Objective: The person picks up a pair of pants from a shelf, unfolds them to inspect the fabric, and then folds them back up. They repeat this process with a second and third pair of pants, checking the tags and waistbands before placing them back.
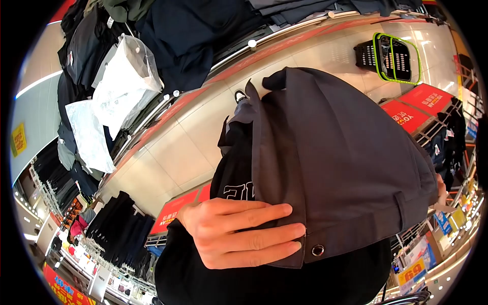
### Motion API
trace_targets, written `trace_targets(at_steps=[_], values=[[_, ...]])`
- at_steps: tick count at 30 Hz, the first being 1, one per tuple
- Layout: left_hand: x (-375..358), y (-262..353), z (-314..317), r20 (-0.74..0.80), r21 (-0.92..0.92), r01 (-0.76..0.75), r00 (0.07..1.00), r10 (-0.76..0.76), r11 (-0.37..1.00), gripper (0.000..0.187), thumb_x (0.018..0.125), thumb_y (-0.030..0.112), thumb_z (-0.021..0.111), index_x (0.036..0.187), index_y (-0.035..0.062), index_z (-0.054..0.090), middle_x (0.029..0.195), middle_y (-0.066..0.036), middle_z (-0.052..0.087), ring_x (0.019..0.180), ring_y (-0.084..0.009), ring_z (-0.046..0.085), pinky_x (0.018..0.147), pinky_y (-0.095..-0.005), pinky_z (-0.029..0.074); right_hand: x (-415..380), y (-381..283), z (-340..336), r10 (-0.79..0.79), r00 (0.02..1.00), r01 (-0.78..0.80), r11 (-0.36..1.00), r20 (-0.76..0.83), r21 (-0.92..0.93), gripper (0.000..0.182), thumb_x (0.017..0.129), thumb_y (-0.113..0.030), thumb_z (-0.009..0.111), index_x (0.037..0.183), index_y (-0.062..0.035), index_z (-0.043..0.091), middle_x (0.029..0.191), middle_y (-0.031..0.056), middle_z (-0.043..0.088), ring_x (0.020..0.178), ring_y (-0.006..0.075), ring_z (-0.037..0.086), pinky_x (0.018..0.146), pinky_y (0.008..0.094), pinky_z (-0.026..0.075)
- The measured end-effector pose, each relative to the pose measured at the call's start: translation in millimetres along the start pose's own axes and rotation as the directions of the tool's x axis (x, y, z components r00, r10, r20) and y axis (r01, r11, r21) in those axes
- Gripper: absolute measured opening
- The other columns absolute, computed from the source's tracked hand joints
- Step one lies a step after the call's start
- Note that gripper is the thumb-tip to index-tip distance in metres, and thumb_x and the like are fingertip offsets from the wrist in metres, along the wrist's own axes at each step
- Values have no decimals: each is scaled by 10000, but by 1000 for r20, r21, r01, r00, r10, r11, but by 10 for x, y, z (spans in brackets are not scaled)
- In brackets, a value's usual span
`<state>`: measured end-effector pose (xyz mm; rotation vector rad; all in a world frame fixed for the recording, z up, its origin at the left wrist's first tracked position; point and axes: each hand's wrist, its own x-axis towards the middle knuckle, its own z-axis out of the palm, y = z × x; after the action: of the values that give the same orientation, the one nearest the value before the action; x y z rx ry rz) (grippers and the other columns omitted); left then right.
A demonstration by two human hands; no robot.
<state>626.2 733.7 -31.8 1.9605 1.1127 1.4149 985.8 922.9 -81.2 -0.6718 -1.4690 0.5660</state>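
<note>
Dark grey trousers (351,152) are spread out in front of my body, with the waistband nearest me and a metal button (317,250) at its corner. My left hand (244,231) grips the fly edge beside that button, fingers flat over the front and the thumb hidden behind the cloth. At the far right end of the waistband, my right hand (441,190) shows only in part and holds the cloth from the side. A black top with white-outlined letters (239,192) shows behind the trousers.
A rack with dark clothes (175,46) and white plastic-wrapped garments (124,81) runs along the upper left. On the tiled floor stands a black shopping basket with a green rim (376,57). Red signs (427,99) top the racks at right. More dark trousers (119,229) hang lower left.
</note>
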Motion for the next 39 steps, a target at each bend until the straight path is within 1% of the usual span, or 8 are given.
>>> trace_targets(at_steps=[7, 9, 11, 13, 17, 27, 33, 39], values=[[89, -341, -13, -59, -13, -64, 996, 64, 998, 170, 742, 39, 645, 886, -8, 722, 895, -175, 708, 750, -269, 699, 631, -298, 572, -102, -67, 212, 139, 982, -133, 990, -128, 54, 318, 794, -129, 545, 1038, 53, 636, 932, 163, 632, 855, 261, 623, 737, 336, 505], [29, -544, 98, -202, -41, 71, 976, -78, 997, 164, 856, 67, 575, 875, -43, 696, 838, -171, 705, 705, -266, 689, 651, -342, 569, -167, -114, 323, 251, 954, -239, 967, -164, 89, 324, 817, -127, 531, 1061, 60, 633, 962, 175, 639, 885, 270, 632, 757, 342, 516], [60, -666, 117, -176, -176, 513, 823, -540, 840, 176, 873, 62, 584, 962, -58, 678, 918, -152, 698, 795, -227, 666, 748, -303, 523, -151, -67, 508, 370, 910, -343, 925, -185, 161, 332, 840, -126, 516, 1084, 68, 630, 991, 186, 646, 914, 280, 640, 777, 347, 526], [7, -998, 348, -242, -375, 568, 703, -669, 733, 258, 887, 65, 606, 1119, -48, 621, 1089, -135, 656, 971, -195, 617, 854, -269, 460, -86, -59, 759, 460, 868, -408, 875, -185, 261, 339, 863, -124, 502, 1107, 75, 626, 1020, 197, 653, 943, 290, 649, 797, 353, 536], [97, -1366, 716, -249, -255, 596, 720, -648, 761, 631, 825, 56, 701, 1369, 14, 384, 1368, -142, 463, 1263, -240, 460, 1017, -362, 390, 297, -38, 1116, 440, 894, -441, 829, 86, 344, 243, 881, -52, 530, 1029, 106, 641, 967, 155, 677, 916, 230, 656, 832, 302, 507], [-84, -1949, 1279, -387, -84, 618, 703, -597, 782, 681, 760, 58, 723, 1342, 15, 373, 1265, -211, 538, 1113, -261, 564, 923, -338, 440, 372, -83, 1360, 471, 874, -399, 835, -119, 378, 171, 850, 12, 614, 997, 79, 669, 932, 101, 692, 833, 143, 640, 766, 236, 472], [-204, -2301, 1180, -395, -93, 668, 656, -643, 738, 220, 731, -15, 589, 948, -30, 626, 801, -163, 676, 817, -273, 672, 780, -342, 500, 411, -89, 1292, 315, 916, -275, 944, -247, 182, 168, 851, 11, 614, 990, 80, 676, 930, 79, 694, 802, 113, 617, 754, 219, 459], [-148, -2086, 125, -201, -171, 801, 542, -816, 574, 146, 721, 105, 533, 606, 24, 570, 589, 28, 509, 562, -89, 459, 532, -275, 356, 702, 420, 687, 66, 989, -139, 701, -130, -699, 247, 818, -65, 640, 1029, 55, 687, 853, 50, 686, 774, 100, 597, 717, 216, 438]])
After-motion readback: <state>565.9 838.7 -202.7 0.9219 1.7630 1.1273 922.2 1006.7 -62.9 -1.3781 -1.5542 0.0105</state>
